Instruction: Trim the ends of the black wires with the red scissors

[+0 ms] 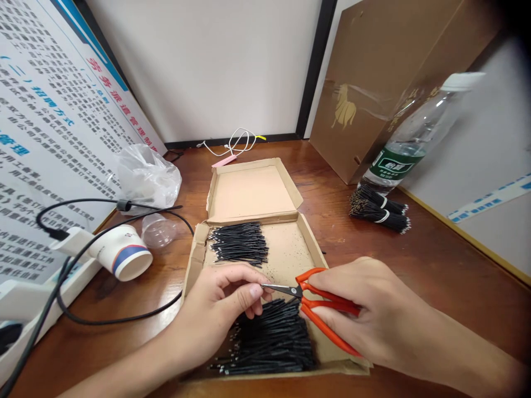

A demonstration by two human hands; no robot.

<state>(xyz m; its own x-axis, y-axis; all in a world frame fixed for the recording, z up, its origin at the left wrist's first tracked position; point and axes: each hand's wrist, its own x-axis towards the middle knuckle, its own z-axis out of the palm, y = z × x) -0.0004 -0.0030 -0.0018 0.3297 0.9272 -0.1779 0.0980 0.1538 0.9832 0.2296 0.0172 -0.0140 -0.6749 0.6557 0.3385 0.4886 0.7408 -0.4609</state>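
My right hand grips orange-handled scissors, with fingers through the loops. The narrow blades point left and look nearly closed, their tips at the fingertips of my left hand. Thumb and finger of that hand are pinched on a thin wire, mostly hidden, with a small pale end showing by the blade tips. Both hands are above an open cardboard box. In its near part lies a large pile of short black wires with silvery ends. A smaller black wire pile lies at the box's far left.
Tied black wire bundles lie at right beside a plastic bottle and a tall brown carton. At left are a paper cup, a clear plastic cup, a plastic bag, a power strip and a looping black cable.
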